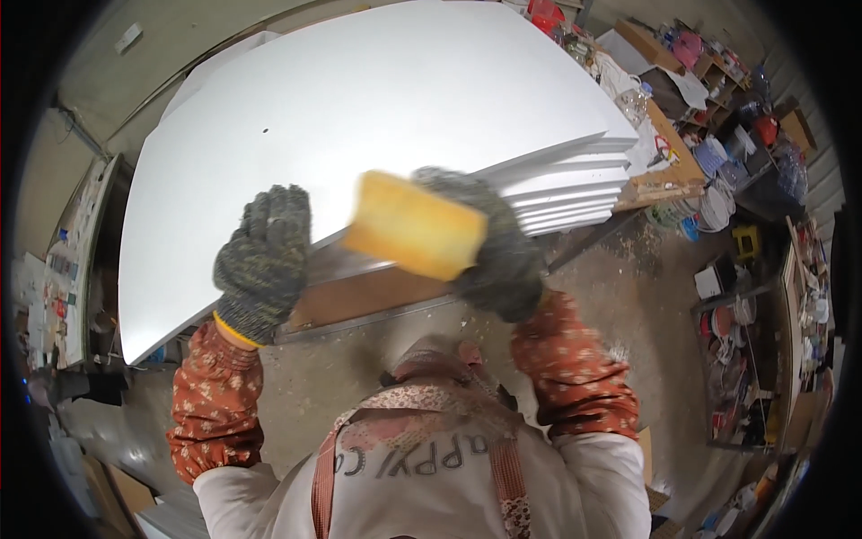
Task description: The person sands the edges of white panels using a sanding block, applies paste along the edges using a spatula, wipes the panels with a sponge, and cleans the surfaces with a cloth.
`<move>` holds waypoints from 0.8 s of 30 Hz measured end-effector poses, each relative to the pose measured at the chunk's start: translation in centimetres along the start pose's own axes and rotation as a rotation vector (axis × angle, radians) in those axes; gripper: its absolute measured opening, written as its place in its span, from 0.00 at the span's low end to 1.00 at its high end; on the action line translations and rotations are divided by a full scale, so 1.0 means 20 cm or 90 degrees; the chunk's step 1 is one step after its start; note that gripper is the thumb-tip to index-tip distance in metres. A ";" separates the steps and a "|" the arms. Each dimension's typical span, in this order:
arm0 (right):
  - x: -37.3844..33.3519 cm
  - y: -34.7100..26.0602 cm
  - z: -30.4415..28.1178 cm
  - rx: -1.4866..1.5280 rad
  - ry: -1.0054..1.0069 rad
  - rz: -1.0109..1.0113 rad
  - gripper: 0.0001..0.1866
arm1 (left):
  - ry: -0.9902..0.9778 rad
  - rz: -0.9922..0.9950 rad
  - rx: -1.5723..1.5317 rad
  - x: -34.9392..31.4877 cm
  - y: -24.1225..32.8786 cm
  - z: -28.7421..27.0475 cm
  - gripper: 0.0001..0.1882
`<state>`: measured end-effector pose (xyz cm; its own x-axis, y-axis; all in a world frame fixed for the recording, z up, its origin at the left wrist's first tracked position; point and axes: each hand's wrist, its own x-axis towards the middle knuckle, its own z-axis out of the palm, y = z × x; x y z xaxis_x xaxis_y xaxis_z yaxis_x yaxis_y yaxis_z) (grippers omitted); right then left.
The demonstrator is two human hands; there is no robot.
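A large white panel (359,90) lies on top of a stack of similar white panels (575,184). It has a small dark spot on its left part. My left hand (263,247), in a dark knitted glove with a yellow cuff, rests on the panel's near edge with its fingers stretched out flat. In my right hand (503,242), gloved the same way, is a yellow sponge (413,225), somewhat blurred by motion. The sponge is raised over the panel's near edge; whether it touches the panel I cannot tell.
A wooden worktable (678,153) with tools and a clear plastic bottle (635,103) stands at the right. Cluttered shelves (745,359) line the far right. Another cluttered bench (76,269) is at the left. Below the stack shows a brown board (368,296) above the concrete floor.
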<state>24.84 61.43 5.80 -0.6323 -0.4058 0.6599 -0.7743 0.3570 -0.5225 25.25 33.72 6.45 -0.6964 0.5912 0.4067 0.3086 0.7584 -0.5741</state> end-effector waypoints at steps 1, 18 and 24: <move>-0.01 -0.03 -0.08 -0.126 0.033 -0.041 0.15 | -0.020 0.005 -0.004 -0.07 -0.07 0.01 0.31; -0.65 -0.08 -0.37 -0.188 0.303 0.227 0.24 | 0.029 0.054 -0.124 -0.34 -0.59 0.12 0.32; -0.80 0.01 -0.48 -0.242 0.369 0.414 0.26 | 0.038 0.072 -0.178 0.02 -0.12 -0.09 0.34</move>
<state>35.01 76.14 0.38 -0.7475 0.4127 0.5205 -0.1506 0.6579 -0.7379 25.46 32.58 9.33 -0.6103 0.6855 0.3969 0.5542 0.7276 -0.4043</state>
